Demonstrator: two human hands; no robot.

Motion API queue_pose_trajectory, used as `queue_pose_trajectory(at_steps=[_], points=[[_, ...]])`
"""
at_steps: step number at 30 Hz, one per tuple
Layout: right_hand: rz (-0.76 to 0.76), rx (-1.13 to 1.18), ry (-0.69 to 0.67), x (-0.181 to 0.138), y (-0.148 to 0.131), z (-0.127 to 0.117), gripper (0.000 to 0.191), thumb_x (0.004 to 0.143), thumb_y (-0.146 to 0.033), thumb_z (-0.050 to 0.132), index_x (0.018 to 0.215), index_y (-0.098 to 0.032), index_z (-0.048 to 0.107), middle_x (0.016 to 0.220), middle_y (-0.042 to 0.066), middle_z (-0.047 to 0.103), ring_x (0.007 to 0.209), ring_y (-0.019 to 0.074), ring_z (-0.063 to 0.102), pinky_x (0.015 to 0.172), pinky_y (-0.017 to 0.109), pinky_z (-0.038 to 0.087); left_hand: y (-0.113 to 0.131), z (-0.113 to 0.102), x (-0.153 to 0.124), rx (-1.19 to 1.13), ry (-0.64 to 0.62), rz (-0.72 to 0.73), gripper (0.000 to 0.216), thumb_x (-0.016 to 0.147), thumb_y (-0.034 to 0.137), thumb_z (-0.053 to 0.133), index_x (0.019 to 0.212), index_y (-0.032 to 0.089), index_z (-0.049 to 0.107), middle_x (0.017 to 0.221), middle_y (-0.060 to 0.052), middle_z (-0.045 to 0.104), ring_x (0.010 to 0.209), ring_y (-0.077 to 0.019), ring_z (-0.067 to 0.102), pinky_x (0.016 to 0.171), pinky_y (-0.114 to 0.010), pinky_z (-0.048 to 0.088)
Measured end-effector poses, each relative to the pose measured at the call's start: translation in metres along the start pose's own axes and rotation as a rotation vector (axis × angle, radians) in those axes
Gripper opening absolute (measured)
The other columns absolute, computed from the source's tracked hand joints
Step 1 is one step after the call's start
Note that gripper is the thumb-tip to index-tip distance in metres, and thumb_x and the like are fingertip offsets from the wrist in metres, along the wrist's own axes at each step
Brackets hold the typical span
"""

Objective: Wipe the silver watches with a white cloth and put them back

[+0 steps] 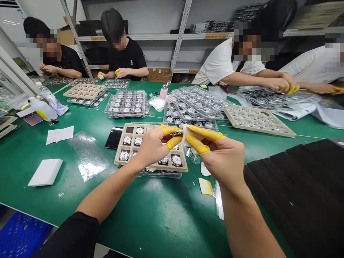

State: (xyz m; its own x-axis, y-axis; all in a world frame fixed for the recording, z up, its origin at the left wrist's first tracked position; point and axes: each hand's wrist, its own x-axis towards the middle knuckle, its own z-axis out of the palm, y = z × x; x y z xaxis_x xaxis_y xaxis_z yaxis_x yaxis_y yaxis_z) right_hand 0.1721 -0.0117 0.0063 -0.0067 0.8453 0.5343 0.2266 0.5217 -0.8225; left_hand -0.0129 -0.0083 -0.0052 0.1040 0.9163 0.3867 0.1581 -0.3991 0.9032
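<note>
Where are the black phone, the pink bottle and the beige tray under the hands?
Black phone (113,138): head view, on its dark screen.
Pink bottle (163,92): head view, on its pink body.
Beige tray (179,169): head view, on its front rim.

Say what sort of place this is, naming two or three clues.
Probably a watch workshop: several people work around a green table, a beige tray holds round watch-like parts, and metal shelves stand behind.

From close above the near edge of the desk (139,215), the head camera looks forward and down, across its far edge.
</note>
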Motion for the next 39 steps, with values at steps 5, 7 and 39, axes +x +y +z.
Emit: queue_pose_trajectory(at_steps=[5, 7, 39], points=[[-0.266, -0.217, 0.115, -0.001, 0.011, 0.002, 0.025, 0.083, -0.022, 0.077, 0.105, -0.031, 0.083, 0.101, 0.002, 0.082, 0.084, 0.0216, 0.078, 0.079, 0.038, 0.067, 0.004, 0.004, 0.000, -0.038, -0.045, 0.074, 0.019, 0.089, 0.024, 0.074, 0.106, 0.023, 0.082, 0.109, -0.009, 0.078, 0.097, -0.0225, 0.074, 0.089, -0.033, 0.059], [-0.373, -0.275, 0.139, -0.001, 0.012, 0.003, 0.027, 0.084, -0.017, 0.074, 0.106, -0.032, 0.082, 0.102, 0.002, 0.082, 0.086, 0.0217, 0.079, 0.077, 0.036, 0.067, 0.002, 0.003, 0.001, 0.050, -0.001, 0.144, 0.017, 0.087, 0.023, 0.076, 0.103, 0.024, 0.083, 0.107, -0.008, 0.079, 0.100, -0.0228, 0.074, 0.094, -0.034, 0.057], [-0.383, -0.300, 0.173, 0.002, 0.003, 0.004, 0.006, 0.083, -0.024, 0.079, 0.089, -0.024, 0.081, 0.074, 0.000, 0.078, 0.051, 0.0138, 0.064, 0.046, 0.026, 0.053, 0.012, 0.018, -0.006, -0.526, 0.013, -0.235, 0.045, 0.062, 0.040, 0.098, 0.098, 0.016, 0.085, 0.098, -0.008, 0.083, 0.091, -0.0249, 0.078, 0.089, -0.043, 0.066]])
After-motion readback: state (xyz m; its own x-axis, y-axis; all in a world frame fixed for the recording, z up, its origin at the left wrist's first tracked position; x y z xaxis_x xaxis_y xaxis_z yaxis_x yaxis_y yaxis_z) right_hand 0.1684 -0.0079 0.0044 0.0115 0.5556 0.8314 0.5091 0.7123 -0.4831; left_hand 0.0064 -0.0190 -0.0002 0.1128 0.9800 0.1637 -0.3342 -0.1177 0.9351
